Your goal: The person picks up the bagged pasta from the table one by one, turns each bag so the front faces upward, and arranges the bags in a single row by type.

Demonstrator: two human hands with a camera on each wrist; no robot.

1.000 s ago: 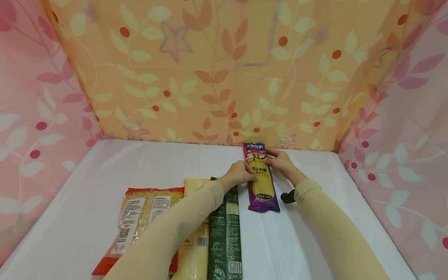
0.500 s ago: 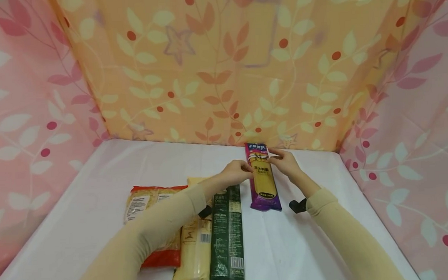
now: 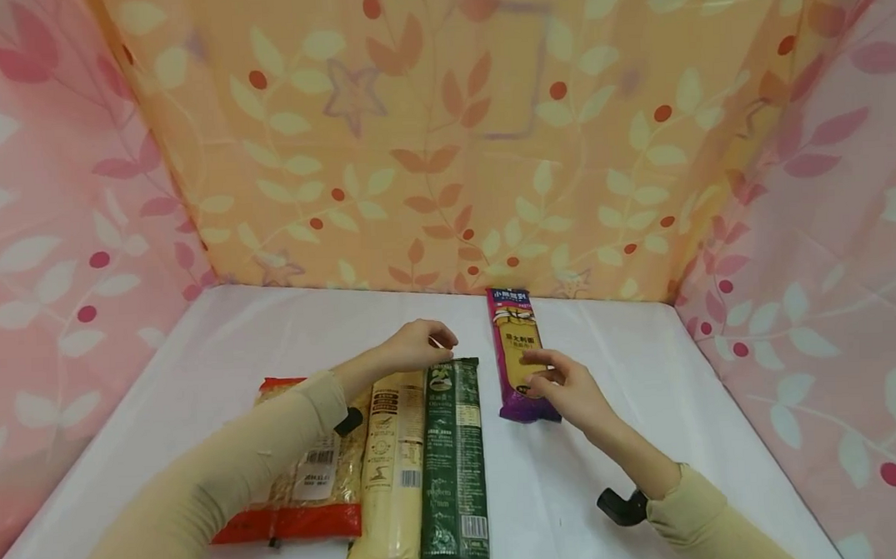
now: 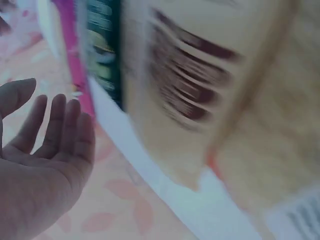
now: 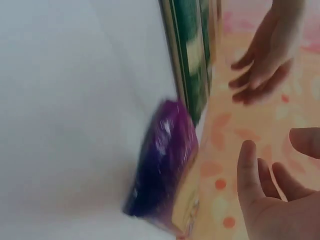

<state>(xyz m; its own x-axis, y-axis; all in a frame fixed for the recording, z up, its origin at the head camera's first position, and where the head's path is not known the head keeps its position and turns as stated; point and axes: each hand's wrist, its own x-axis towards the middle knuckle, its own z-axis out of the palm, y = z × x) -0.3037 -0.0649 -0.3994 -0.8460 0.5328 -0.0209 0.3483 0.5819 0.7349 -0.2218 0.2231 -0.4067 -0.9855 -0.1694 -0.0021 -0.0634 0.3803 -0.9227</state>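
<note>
A purple pack of pasta (image 3: 520, 351) lies on the white table near the back wall. My right hand (image 3: 576, 391) hovers over its lower right edge with fingers loosely bent, holding nothing; the right wrist view shows a gap between the fingers and thumb. Above the top ends of the green spaghetti pack (image 3: 452, 471) and the cream-coloured pack (image 3: 389, 482) is my left hand (image 3: 419, 345), its fingers loosely bent and nothing in them. To the left, a clear bag with red ends (image 3: 316, 519) is partly hidden by my left sleeve.
The green, cream and red-ended packs lie side by side on the white table (image 3: 570, 491). Floral cloth walls (image 3: 427, 147) enclose it at the back and both sides. A black wrist mount (image 3: 623, 507) juts from my right cuff.
Both hands have come off the purple pack. The left hand has moved left over the other packs, and the right has drawn back toward me. The purple pack stays in place.
</note>
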